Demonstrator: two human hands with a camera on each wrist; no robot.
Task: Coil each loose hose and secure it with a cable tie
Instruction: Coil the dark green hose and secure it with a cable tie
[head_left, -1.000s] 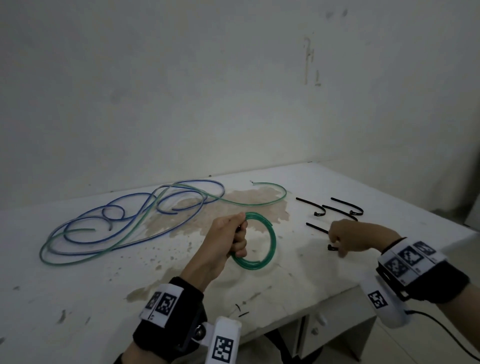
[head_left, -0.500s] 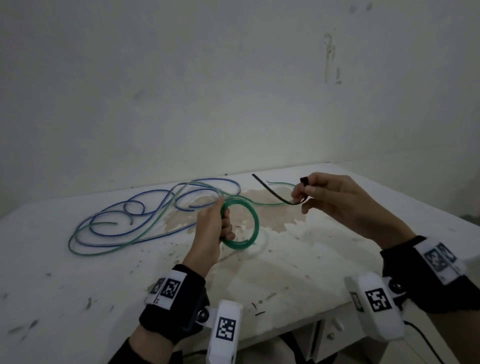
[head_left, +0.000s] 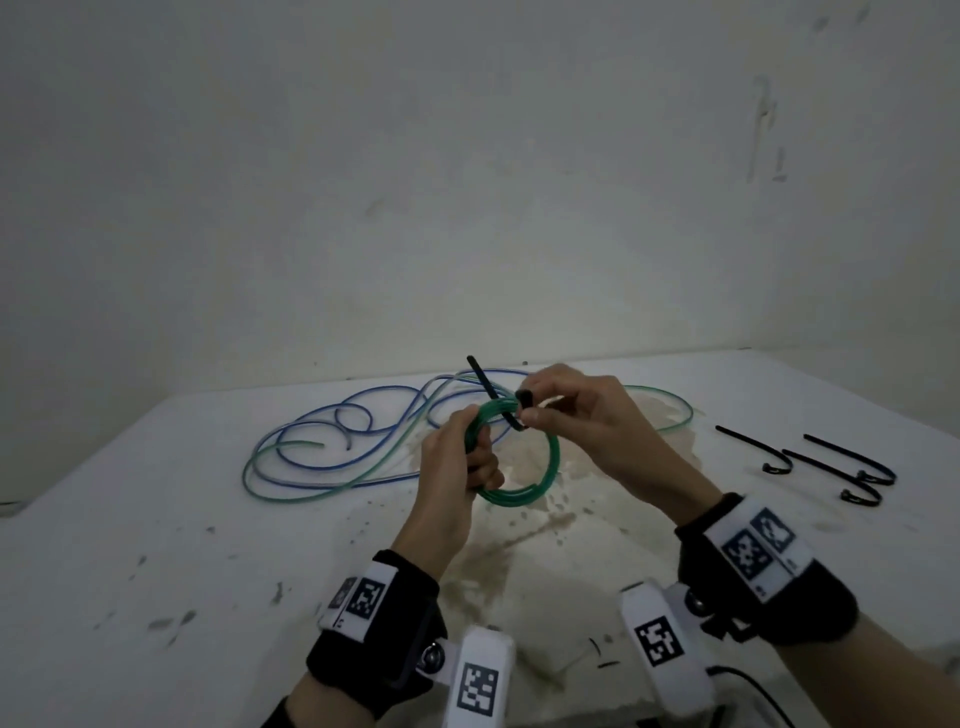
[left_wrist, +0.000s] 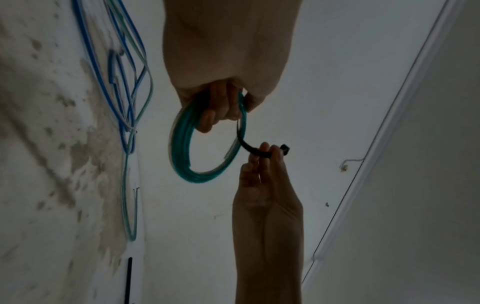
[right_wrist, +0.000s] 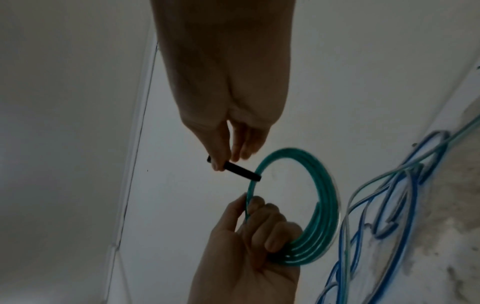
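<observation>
Left hand (head_left: 457, 462) gripping green coil (head_left: 540, 478) upright; right hand (head_left: 582, 415) pinching cable tie (head_left: 493, 395) head, strap crossing coil's top strands.

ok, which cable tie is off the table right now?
The black cable tie pinched in the right hand, laid against the green coil; the three others lie on the table.

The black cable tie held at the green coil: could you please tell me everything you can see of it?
The black cable tie is a thin, flexible plastic-looking strip with a small blocky head at one end. The right hand pinches it near that head, while the strip crosses the top of the coiled green hose gripped by the left hand. Its free tail points up and away. It is not yet looped closed.
</observation>
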